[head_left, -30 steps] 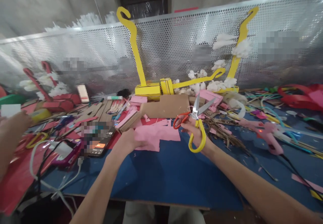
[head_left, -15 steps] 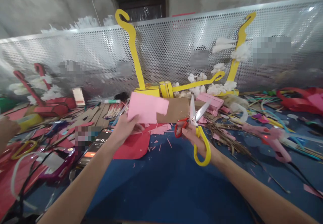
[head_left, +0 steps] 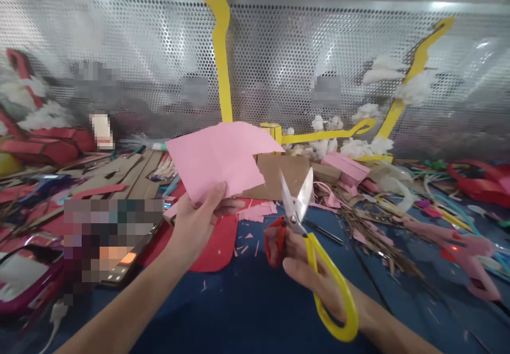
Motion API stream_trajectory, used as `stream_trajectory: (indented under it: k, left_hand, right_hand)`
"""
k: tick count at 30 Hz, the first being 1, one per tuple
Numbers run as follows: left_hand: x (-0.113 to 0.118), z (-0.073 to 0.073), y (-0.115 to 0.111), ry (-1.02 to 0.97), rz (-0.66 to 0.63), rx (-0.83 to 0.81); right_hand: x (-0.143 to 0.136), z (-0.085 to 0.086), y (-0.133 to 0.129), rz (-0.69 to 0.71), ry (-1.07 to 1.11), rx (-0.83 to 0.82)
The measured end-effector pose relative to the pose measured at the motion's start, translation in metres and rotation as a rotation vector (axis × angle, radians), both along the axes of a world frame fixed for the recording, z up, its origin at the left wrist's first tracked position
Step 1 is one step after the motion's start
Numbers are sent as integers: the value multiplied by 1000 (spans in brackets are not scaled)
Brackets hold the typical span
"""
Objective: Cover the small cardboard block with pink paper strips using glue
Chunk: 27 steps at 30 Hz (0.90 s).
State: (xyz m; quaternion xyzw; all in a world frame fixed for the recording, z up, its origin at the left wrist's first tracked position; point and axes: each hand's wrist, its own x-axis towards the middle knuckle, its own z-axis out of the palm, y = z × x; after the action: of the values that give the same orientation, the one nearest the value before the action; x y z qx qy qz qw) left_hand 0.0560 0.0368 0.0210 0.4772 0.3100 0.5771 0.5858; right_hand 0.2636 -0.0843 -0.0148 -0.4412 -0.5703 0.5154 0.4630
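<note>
A sheet of pink paper [head_left: 217, 157] is pinched at its lower edge between the thumb and fingers of my left hand [head_left: 199, 216]. The sheet is raised over the table, with a cut-out notch on its right side and a faint crease down it. My right hand [head_left: 311, 266] has its fingers through the handles of a pair of scissors [head_left: 329, 285], one handle red, the other yellow. The blades point up and stand apart, to the right of the paper and not touching it. Under my left hand lies a red sheet [head_left: 215, 247]; brown cardboard [head_left: 285, 176] shows behind.
Pink scraps [head_left: 258, 210] lie mid-table. At the right are a pink glue gun [head_left: 458, 247] with a red light and dry twigs [head_left: 378, 237]. A phone [head_left: 123, 263] lies at the left. Yellow paper shapes [head_left: 223, 67] stand against a perforated metal panel [head_left: 279, 51].
The pink paper now shows larger and more spread out, tilted in my left hand. The scissors have come lower and nearer, blades still apart. Another person's hand at the left edge has left the view.
</note>
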Motion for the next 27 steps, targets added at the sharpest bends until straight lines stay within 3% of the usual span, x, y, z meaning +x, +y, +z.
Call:
stream_trajectory:
  k: [6, 11, 16, 20, 27]
  left_hand:
    - [4, -7, 1, 138, 36, -31]
    - [4, -4, -3, -33, 0, 6]
    - [8, 1, -11, -123, -56, -20]
    - [11, -1, -16, -74, -79, 31]
    - [9, 2, -26, 84, -44, 101]
  right_hand:
    - [5, -7, -3, -19, -22, 41]
    - [10, -5, -8, -103, -83, 32]
    - [9, 2, -18, -59, -187, -1]
    - [5, 2, -21, -29, -180, -4]
    - [-7, 6, -19, -193, -228, 71]
